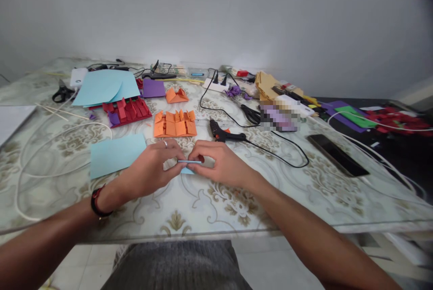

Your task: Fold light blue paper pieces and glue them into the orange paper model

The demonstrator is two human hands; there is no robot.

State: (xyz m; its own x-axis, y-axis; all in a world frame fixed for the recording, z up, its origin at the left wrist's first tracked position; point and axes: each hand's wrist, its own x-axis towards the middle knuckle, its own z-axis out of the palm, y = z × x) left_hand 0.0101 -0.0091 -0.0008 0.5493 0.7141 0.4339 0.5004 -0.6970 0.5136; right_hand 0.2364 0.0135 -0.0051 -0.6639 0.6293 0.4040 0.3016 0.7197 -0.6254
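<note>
Between my two hands is a small piece of light blue paper (188, 170), with a folded edge standing up. My left hand (154, 166) pinches its left end between thumb and fingers. At the right end, my right hand (219, 161) pinches the same paper. Left of my left hand lies a larger light blue sheet (117, 154), flat on the table. Just beyond my hands sits an orange folded-paper piece (175, 124) with several raised flaps. A black glue gun (225, 133) lies beyond my right hand, its cord trailing right.
Red folded paper (126, 110), light blue sheets (104, 87) and scissors (62, 92) are at the back left. A power strip (216, 85) stands near the wall. To the right lie a phone (338, 154), black-handled pliers (251, 114) and white cables. The patterned tablecloth (189, 218) covers the table.
</note>
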